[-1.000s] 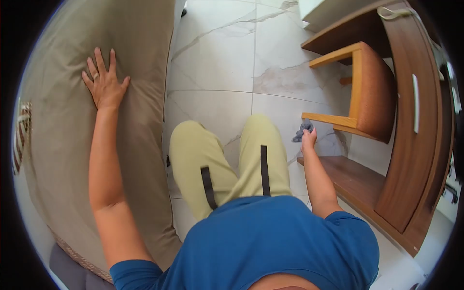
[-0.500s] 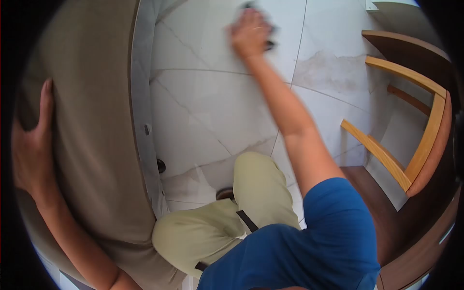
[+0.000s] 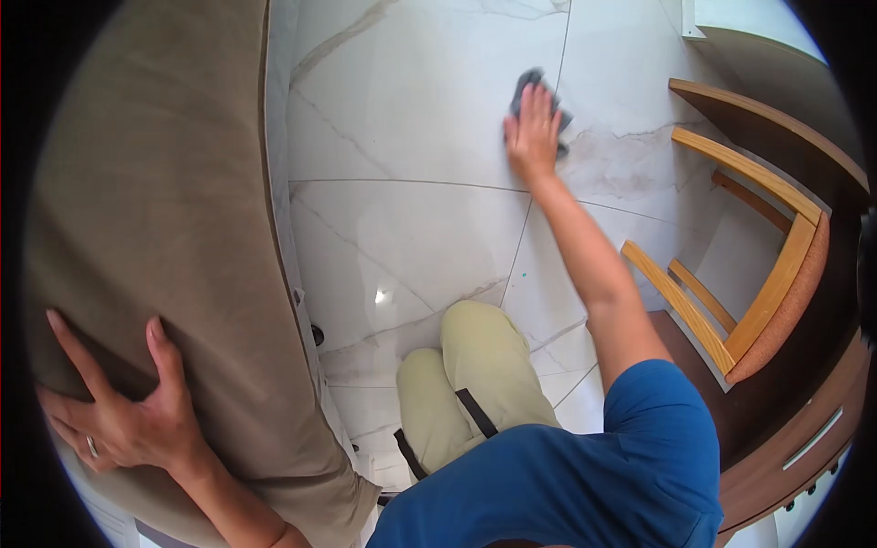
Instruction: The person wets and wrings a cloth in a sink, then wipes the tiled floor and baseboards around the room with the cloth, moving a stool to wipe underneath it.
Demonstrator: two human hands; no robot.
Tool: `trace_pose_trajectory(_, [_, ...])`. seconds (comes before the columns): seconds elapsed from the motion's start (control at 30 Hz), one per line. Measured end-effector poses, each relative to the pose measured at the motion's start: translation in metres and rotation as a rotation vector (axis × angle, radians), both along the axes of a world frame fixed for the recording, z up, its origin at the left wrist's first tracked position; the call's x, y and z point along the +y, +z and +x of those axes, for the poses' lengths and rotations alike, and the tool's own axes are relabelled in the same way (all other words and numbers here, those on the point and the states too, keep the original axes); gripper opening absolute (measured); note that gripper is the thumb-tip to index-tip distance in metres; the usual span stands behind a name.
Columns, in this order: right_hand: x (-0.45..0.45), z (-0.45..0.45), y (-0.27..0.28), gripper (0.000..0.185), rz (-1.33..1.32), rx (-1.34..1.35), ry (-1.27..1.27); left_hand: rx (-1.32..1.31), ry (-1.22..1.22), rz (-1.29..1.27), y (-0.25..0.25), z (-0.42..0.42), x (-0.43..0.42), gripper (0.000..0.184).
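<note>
Near the top centre, my right hand (image 3: 533, 132) presses a dark grey cloth (image 3: 527, 82) flat against the white marbled floor tiles (image 3: 411, 228). The cloth shows past my fingertips and along the right side of the hand, and the palm hides the rest. At the lower left, my left hand (image 3: 128, 416) rests with fingers spread on the brown fabric cover (image 3: 174, 228) of a bed or sofa. Nothing is in that hand, and a ring shows on one finger.
At the right, a wooden chair (image 3: 776, 283) with an orange-brown seat stands partly within a dark brown wooden desk (image 3: 776, 119). A white piece of furniture (image 3: 749, 18) is at the top right. My knees (image 3: 484, 347) are on the floor at centre.
My right hand has gone from beside the chair out to the floor ahead with the cloth, then rightward and slightly nearer. My left hand now lies lower on the cover.
</note>
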State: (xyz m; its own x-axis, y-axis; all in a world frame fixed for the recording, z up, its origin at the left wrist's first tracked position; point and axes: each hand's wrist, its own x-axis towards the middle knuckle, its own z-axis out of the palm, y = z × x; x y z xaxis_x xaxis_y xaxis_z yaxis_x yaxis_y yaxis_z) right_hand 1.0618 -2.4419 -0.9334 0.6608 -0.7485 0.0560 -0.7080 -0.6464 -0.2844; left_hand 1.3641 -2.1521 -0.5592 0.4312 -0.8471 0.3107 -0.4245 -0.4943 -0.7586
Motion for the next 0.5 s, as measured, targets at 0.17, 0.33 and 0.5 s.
trace_pose_trajectory(0.17, [0.061, -0.069, 0.013, 0.061, 0.185, 0.112, 0.131, -0.054, -0.024, 0.053, 0.003, 0.004, 0.007, 0.062])
trace_pose_trajectory(0.33, [0.002, -0.014, 0.005, 0.063, 0.058, -0.007, 0.010, 0.082, 0.041, -0.003, 0.012, -0.008, 0.000, 0.064])
trace_pose_trajectory(0.5, [0.042, -0.064, 0.023, 0.059, 0.192, 0.105, 0.112, 0.497, -0.340, -0.268, 0.032, -0.020, 0.014, 0.058])
